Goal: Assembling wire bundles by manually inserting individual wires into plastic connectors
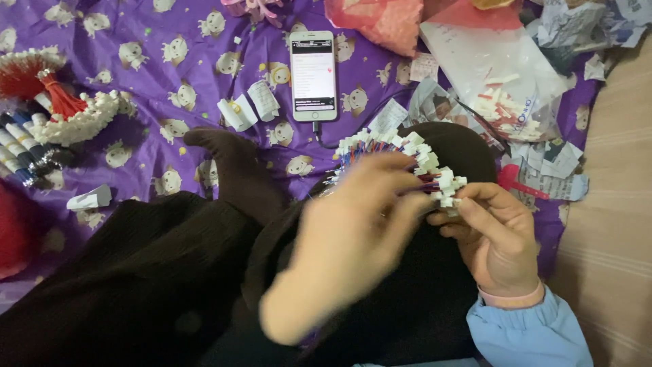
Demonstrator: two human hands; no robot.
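Your right hand (499, 238) pinched a fanned bundle of wired white connectors (407, 153) above your lap, over the purple sheet (136, 88); your blurred left hand (346, 238) curled against it, grip unclear. Steadying the bundle near the plugs seemed wise.

Even soft indoor light, faint shadows; left hand (346, 238) motion-blurred; phone screen (313, 71) glaring.
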